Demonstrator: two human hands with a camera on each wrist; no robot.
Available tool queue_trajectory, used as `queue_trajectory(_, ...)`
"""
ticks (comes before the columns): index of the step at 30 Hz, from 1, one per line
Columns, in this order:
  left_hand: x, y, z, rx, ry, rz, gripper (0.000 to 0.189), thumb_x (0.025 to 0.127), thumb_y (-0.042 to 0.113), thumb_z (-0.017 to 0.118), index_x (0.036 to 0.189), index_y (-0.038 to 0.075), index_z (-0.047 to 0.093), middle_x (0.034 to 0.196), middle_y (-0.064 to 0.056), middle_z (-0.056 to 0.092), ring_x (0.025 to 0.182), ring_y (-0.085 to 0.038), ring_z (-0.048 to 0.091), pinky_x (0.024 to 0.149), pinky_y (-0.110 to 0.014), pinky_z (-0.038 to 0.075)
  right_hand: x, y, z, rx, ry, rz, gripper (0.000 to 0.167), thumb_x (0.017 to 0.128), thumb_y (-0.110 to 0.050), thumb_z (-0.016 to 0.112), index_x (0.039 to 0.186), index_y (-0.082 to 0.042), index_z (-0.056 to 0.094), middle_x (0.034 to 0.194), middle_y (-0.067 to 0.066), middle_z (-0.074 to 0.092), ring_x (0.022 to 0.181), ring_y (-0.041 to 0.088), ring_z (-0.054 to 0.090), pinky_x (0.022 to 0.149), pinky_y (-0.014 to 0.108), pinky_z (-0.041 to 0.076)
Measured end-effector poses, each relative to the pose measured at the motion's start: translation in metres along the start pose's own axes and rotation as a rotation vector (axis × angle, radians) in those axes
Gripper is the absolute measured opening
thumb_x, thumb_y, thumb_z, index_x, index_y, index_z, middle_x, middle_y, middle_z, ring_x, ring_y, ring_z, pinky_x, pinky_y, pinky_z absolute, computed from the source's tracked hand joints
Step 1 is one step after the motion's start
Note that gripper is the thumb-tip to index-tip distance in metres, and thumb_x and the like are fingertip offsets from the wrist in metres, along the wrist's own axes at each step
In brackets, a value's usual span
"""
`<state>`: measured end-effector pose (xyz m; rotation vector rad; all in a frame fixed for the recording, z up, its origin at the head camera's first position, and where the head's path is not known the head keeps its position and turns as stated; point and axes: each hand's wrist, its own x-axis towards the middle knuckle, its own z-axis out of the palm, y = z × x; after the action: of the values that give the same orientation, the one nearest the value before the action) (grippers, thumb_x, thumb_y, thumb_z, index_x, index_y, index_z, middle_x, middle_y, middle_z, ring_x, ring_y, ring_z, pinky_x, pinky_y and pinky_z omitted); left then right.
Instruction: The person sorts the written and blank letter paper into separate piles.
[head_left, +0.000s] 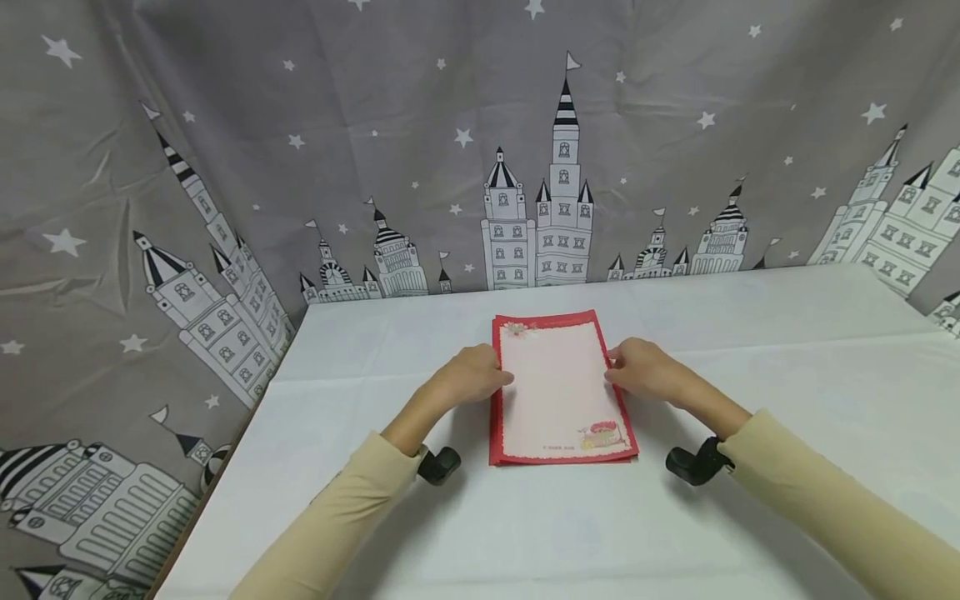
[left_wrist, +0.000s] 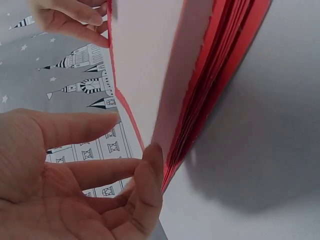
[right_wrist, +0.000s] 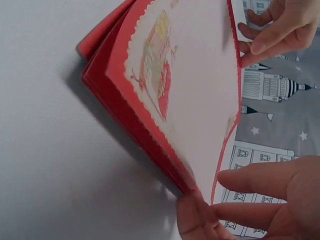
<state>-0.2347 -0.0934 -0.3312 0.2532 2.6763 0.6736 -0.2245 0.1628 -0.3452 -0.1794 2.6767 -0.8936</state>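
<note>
A stack of red-bordered stationery sheets (head_left: 558, 383) lies before me, its top sheet pale pink with a flower in one corner and a small picture in another. My left hand (head_left: 474, 375) holds the stack's left edge, thumb on the top side. On the opposite edge my right hand (head_left: 643, 367) grips likewise, thumb toward the top face. In the left wrist view the red layers (left_wrist: 220, 65) fan slightly apart, and curled fingers (left_wrist: 150, 185) meet their edge. The right wrist view shows fingertips (right_wrist: 192, 212) at the near edge of the stack.
A white cloth covers the table (head_left: 360, 517). Behind it hangs a grey curtain (head_left: 420, 108) printed with white castles and stars. Each wrist wears a black camera mount, one at the left (head_left: 439, 465) and one at the right (head_left: 697, 462).
</note>
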Motion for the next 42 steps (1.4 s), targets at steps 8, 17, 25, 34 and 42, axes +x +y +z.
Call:
queue_trajectory(8, -0.006, 0.004, 0.0, -0.072, 0.002, 0.012, 0.016, 0.096, 0.007, 0.07, 0.09, 0.001, 0.057, 0.077, -0.01, 0.059, 0.069, -0.019, 0.06, 0.063, -0.026, 0.047, 0.0, -0.002, 0.001, 0.053, 0.055, -0.011, 0.051, 0.099, -0.007, 0.063, 0.142, 0.019, 0.051, 0.107, 0.023, 0.064, 0.085, 0.024, 0.057, 0.07, 0.028, 0.051)
queue_trajectory(17, -0.006, 0.005, 0.002, -0.096, 0.041, 0.049, 0.014, 0.098, 0.004, 0.07, 0.091, -0.003, 0.061, 0.077, -0.011, 0.062, 0.067, -0.017, 0.059, 0.061, -0.024, 0.043, -0.001, 0.003, 0.005, 0.102, 0.093, -0.08, 0.058, 0.099, -0.006, 0.063, 0.148, 0.017, 0.043, 0.108, 0.023, 0.063, 0.08, 0.022, 0.055, 0.066, 0.029, 0.047)
queue_trajectory(25, -0.007, 0.009, 0.002, -0.111, 0.068, 0.073, 0.011, 0.1, 0.003, 0.065, 0.102, -0.007, 0.063, 0.083, -0.013, 0.064, 0.071, -0.019, 0.063, 0.064, -0.027, 0.049, -0.003, 0.007, 0.008, 0.106, 0.149, -0.11, 0.063, 0.098, -0.003, 0.063, 0.154, 0.012, 0.037, 0.109, 0.024, 0.061, 0.082, 0.025, 0.056, 0.066, 0.029, 0.049)
queue_trajectory(34, -0.007, 0.013, 0.005, -0.122, 0.076, 0.048, 0.029, 0.096, 0.006, 0.072, 0.119, -0.007, 0.059, 0.095, -0.015, 0.063, 0.079, -0.022, 0.059, 0.068, -0.029, 0.052, -0.005, 0.013, 0.004, 0.12, 0.196, -0.145, 0.06, 0.101, -0.003, 0.06, 0.154, 0.013, 0.037, 0.106, 0.023, 0.061, 0.079, 0.023, 0.055, 0.066, 0.03, 0.046)
queue_trajectory(42, -0.006, 0.022, 0.013, -0.183, 0.125, 0.087, 0.034, 0.094, 0.011, 0.077, 0.12, -0.005, 0.062, 0.103, -0.014, 0.067, 0.087, -0.023, 0.061, 0.072, -0.033, 0.055, -0.012, 0.02, -0.007, 0.122, 0.231, -0.142, 0.061, 0.102, -0.005, 0.058, 0.154, 0.015, 0.035, 0.114, 0.03, 0.06, 0.087, 0.031, 0.058, 0.065, 0.031, 0.048)
